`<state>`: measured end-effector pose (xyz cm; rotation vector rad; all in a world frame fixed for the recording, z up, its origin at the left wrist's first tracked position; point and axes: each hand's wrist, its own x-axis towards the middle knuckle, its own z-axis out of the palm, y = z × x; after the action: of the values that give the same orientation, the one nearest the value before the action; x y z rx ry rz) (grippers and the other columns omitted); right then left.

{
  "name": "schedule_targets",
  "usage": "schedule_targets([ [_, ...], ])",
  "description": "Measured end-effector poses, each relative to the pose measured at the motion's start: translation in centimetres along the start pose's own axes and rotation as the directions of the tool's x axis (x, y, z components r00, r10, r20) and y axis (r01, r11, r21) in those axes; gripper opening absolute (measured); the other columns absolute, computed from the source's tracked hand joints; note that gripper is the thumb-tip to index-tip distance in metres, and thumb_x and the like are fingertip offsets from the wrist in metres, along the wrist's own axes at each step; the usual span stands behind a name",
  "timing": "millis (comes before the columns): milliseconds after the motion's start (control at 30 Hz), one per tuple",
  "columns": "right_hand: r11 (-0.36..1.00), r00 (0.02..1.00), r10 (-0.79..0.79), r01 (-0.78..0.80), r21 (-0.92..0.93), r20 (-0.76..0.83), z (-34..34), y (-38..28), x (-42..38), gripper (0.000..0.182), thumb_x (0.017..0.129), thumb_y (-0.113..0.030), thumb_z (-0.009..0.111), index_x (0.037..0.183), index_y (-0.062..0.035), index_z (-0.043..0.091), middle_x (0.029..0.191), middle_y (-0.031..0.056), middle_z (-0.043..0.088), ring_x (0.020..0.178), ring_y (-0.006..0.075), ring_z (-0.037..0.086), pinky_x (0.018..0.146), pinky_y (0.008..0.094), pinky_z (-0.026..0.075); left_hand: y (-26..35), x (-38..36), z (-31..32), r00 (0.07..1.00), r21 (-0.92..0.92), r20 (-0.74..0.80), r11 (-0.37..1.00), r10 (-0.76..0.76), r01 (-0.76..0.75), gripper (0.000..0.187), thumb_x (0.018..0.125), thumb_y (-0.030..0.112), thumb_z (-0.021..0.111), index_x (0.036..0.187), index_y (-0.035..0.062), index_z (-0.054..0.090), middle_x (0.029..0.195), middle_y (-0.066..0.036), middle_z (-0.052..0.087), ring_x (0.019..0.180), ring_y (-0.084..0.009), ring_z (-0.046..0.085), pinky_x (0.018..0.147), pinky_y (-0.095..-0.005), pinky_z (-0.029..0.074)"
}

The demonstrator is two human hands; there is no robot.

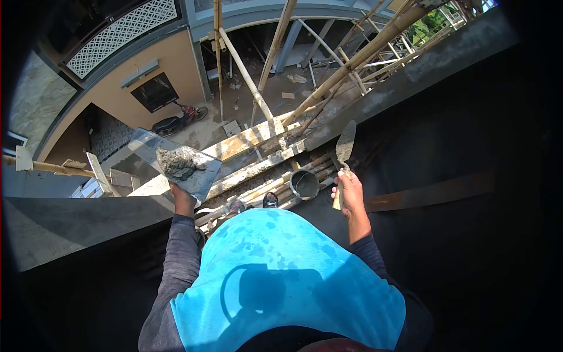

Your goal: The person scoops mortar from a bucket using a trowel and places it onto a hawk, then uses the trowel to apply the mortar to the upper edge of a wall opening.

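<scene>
My left hand [182, 201] is under a flat grey mortar board [206, 177], held out at the left and slightly tilted; the board hides most of its fingers. A lump of wet grey mortar [176, 164] lies on top of the board. On the right, my right hand [352, 196] is closed round the pale handle of a pointed trowel [346, 142]. Its blade points up and away from me, smeared with grey. Between my hands, lower down, a dark bucket [305, 185] holds something grey and wet.
My feet [270, 200] are on bamboo poles and boards high above the ground. Bamboo scaffold poles [334, 85] rise ahead. Grey rendered wall [387, 100] runs on the right, another [76, 229] on the left. Below, a motorbike [176, 120] stands by an orange house wall [126, 94].
</scene>
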<state>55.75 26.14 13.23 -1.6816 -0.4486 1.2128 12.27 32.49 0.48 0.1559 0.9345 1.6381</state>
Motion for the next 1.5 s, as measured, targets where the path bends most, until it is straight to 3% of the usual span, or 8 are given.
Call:
schedule_targets([
  [67, 1.000, 1.000, -0.004, 0.003, 0.022, 0.014, 0.3, 0.1, -0.8, 0.026, 0.089, -0.022, 0.062, 0.109, -0.0083, 0.053, 0.077, 0.0030, 0.055, 0.055, 0.0114, 0.054, 0.044, 0.0248, 0.047, -0.2, -0.5, 0.8, 0.997, -0.057, -0.024, 0.996, -0.075, 0.073, 0.042, 0.100, 0.034, 0.039, 0.130, 0.0060, 0.047, 0.120, -0.014, 0.056, 0.108, -0.0302, 0.059, 0.093, -0.0448, 0.051],
  [167, 0.999, 1.000, -0.005, 0.006, -0.035, 0.017, 0.0, 0.7, -0.8, 0.027, 0.089, -0.021, 0.062, 0.110, -0.0068, 0.052, 0.078, 0.0040, 0.055, 0.056, 0.0119, 0.054, 0.045, 0.0257, 0.047, -2.0, 1.2, 0.6, 0.994, 0.085, 0.102, 0.996, -0.025, 0.017, 0.046, 0.098, 0.042, 0.038, 0.128, 0.0080, 0.050, 0.120, -0.011, 0.059, 0.106, -0.0294, 0.061, 0.094, -0.0438, 0.049],
  [267, 0.999, 0.999, 0.031, -0.029, -0.045, 0.033, 0.1, 1.3, -0.9, 0.022, 0.091, -0.022, 0.060, 0.106, -0.0078, 0.052, 0.079, 0.0046, 0.054, 0.058, 0.0138, 0.055, 0.047, 0.0273, 0.049, -2.7, 1.9, 1.4, 0.962, -0.031, 0.265, 0.996, -0.067, 0.078, 0.044, 0.098, 0.039, 0.040, 0.128, 0.0079, 0.050, 0.118, -0.010, 0.060, 0.105, -0.0272, 0.061, 0.094, -0.0429, 0.050],
  [400, 0.999, 0.998, 0.035, -0.035, 0.002, 0.049, 0.1, 2.4, -1.2, 0.019, 0.091, -0.021, 0.060, 0.100, -0.0069, 0.053, 0.080, 0.0048, 0.054, 0.059, 0.0142, 0.054, 0.046, 0.0278, 0.048, -4.3, 3.4, 1.8, 0.969, -0.001, 0.245, 0.999, -0.031, 0.032, 0.045, 0.097, 0.038, 0.040, 0.129, 0.0074, 0.049, 0.119, -0.014, 0.058, 0.107, -0.0309, 0.060, 0.096, -0.0464, 0.049],
  [800, 0.997, 0.997, 0.040, -0.036, -0.070, 0.067, 0.4, 3.0, -2.5, 0.020, 0.087, -0.025, 0.064, 0.087, -0.0063, 0.057, 0.078, 0.0048, 0.056, 0.056, 0.0163, 0.055, 0.048, 0.0319, 0.048, -3.9, 2.7, 3.7, 0.954, 0.081, 0.296, 0.997, -0.044, 0.021, 0.042, 0.097, 0.037, 0.040, 0.122, 0.0052, 0.052, 0.111, -0.010, 0.060, 0.100, -0.0264, 0.062, 0.087, -0.0405, 0.053],
  [1067, 0.994, 0.998, 0.038, -0.032, -0.103, 0.056, 1.1, 2.9, -2.7, 0.018, 0.088, -0.025, 0.062, 0.087, -0.0073, 0.059, 0.075, 0.0026, 0.054, 0.056, 0.0127, 0.052, 0.045, 0.0279, 0.043, -3.7, 1.8, 4.6, 0.988, -0.116, 0.125, 0.988, -0.088, 0.103, 0.046, 0.097, 0.037, 0.038, 0.128, 0.0047, 0.048, 0.117, -0.012, 0.058, 0.102, -0.0287, 0.061, 0.090, -0.0430, 0.052],
  [1300, 0.992, 0.995, 0.027, -0.015, -0.129, 0.097, 1.2, 2.5, -2.8, 0.020, 0.088, -0.026, 0.064, 0.091, -0.0069, 0.059, 0.076, 0.0033, 0.056, 0.059, 0.0138, 0.053, 0.048, 0.0287, 0.045, -4.1, 2.0, 3.3, 0.950, 0.010, 0.306, 0.999, -0.054, 0.054, 0.045, 0.098, 0.035, 0.038, 0.130, 0.0049, 0.047, 0.118, -0.012, 0.058, 0.104, -0.0288, 0.061, 0.090, -0.0445, 0.052],
  [1500, 0.990, 0.996, 0.032, -0.019, -0.143, 0.083, 1.8, 1.5, -3.7, 0.021, 0.087, -0.026, 0.064, 0.090, -0.0062, 0.061, 0.075, 0.0034, 0.057, 0.058, 0.0134, 0.054, 0.047, 0.0283, 0.045, -4.6, 2.2, 2.3, 0.944, 0.026, 0.317, 0.996, -0.088, 0.084, 0.047, 0.098, 0.037, 0.038, 0.133, 0.0060, 0.045, 0.121, -0.012, 0.056, 0.107, -0.0292, 0.060, 0.092, -0.0450, 0.051],
])
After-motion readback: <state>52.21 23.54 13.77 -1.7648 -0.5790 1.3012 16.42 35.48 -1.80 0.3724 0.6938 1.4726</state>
